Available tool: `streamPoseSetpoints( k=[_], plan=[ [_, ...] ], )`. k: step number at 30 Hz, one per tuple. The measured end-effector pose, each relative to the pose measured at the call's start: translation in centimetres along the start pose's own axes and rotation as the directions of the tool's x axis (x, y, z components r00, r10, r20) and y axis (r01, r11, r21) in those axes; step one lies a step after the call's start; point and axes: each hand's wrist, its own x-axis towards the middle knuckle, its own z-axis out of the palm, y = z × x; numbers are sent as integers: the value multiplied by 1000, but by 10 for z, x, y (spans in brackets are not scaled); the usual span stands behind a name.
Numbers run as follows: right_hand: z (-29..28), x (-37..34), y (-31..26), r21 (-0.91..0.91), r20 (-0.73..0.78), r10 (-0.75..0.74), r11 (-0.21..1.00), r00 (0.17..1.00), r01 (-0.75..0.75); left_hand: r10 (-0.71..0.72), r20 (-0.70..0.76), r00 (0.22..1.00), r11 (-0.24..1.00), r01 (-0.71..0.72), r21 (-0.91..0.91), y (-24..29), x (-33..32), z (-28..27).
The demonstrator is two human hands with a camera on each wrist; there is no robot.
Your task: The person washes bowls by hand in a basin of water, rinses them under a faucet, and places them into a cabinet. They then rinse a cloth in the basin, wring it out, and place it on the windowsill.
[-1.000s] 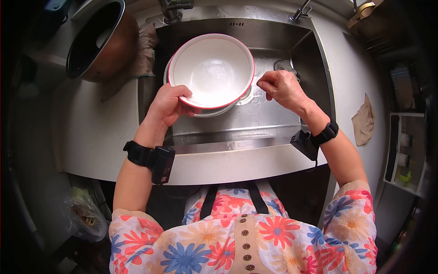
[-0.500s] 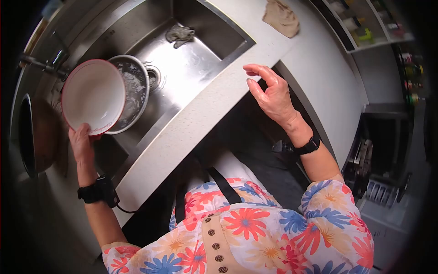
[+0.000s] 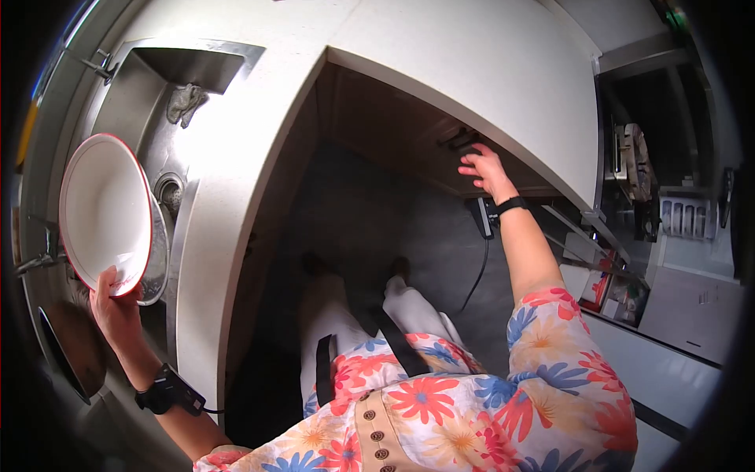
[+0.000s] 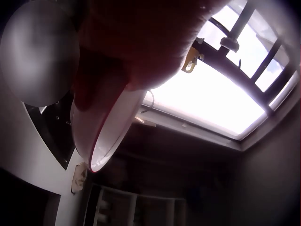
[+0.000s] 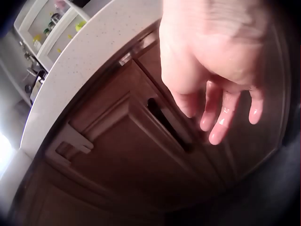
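Observation:
A white bowl with a red rim (image 3: 106,208) is tilted above the sink at the left, and the left hand (image 3: 118,315) grips its lower edge, thumb on the inside. In the left wrist view the bowl (image 4: 115,127) hangs from the left hand (image 4: 141,42), seen edge-on. Near the brown cabinet doors (image 5: 117,150) under the counter, the right hand (image 3: 489,169) reaches out empty. Its wet fingers hang spread and slightly bent in the right wrist view, where the hand (image 5: 214,61) is beside a dark door handle (image 5: 167,123), with no clear contact.
A metal basin (image 3: 161,256) stands in the sink behind the bowl, and a grey cloth (image 3: 185,104) lies farther back. The white counter (image 3: 464,75) curves round to the right. A dark pot (image 3: 71,350) is at lower left; an open drawer (image 3: 621,299) is at right.
The view has swung right, away from the sink. The right hand has moved from over the sink to the cabinet doors. The left hand still holds the bowl, lifted clear of the basin.

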Motion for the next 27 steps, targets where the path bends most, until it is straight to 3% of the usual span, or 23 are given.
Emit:
streamPoseSetpoints(
  k=[2, 4, 5, 6, 8, 11, 13, 16, 17, 19, 21, 22, 23, 24, 25, 26, 27],
  plan=[
    [19, 8, -6, 85, 63, -1, 996, 998, -4, -13, 0, 1000, 1000, 13, 14, 1, -8, 32],
    [40, 5, -16, 18, 105, -57, 998, 993, 56, -44, 57, 997, 999, 44, -8, -6, -15, 65],
    [51, 18, -8, 90, 86, -183, 980, 979, 176, -69, 74, 995, 998, 69, 2, -9, -19, 91],
    [60, 31, 1, 157, 55, -306, 943, 951, 294, -132, 217, 967, 991, 130, 24, -12, -22, 110],
    [68, 5, 19, 195, 122, -338, 930, 933, 312, -112, 236, 965, 991, 124, -39, -24, -49, 166],
    [76, -39, 91, 17, 83, -483, 875, 872, 484, -326, 480, 814, 945, 269, 186, -74, -54, 188],
    [68, -85, 109, -288, -25, -564, 795, 826, 534, -449, 570, 689, 892, 305, 333, -95, -55, 224],
    [49, -136, 142, -242, -91, -476, 863, 875, 444, -557, 627, 545, 824, 267, 500, -125, -58, 291],
    [45, -153, 160, -248, -173, -553, 825, 815, 507, -572, 648, 503, 813, 240, 531, -132, -61, 303],
    [38, -173, 187, -253, -280, -496, 864, 822, 435, -582, 674, 454, 804, 198, 561, -155, -59, 333],
    [43, -170, 239, -85, -333, -396, 916, 856, 391, -586, 699, 410, 803, 178, 568, -184, -44, 371],
    [34, -190, 234, 191, -321, -238, 932, 917, 308, -574, 714, 401, 812, 164, 560, -185, -51, 382],
    [34, -191, 264, 757, -234, 15, 631, 972, 172, -568, 710, 416, 810, 129, 573, -183, -55, 397],
    [30, -183, 285, 954, -178, 144, 268, 973, 135, -575, 705, 414, 794, 75, 603, -181, -57, 416],
    [16, -189, 272, 364, -334, 44, 927, 941, 86, -565, 685, 459, 791, 65, 608, -178, -57, 433],
    [8, -183, 283, 733, -319, -60, 618, 946, 286, -544, 673, 501, 802, 76, 592, -178, -59, 444],
    [5, -181, 293, 914, -360, -158, 138, 920, 381, -529, 682, 505, 817, 86, 570, -174, -56, 449]
  ],
)
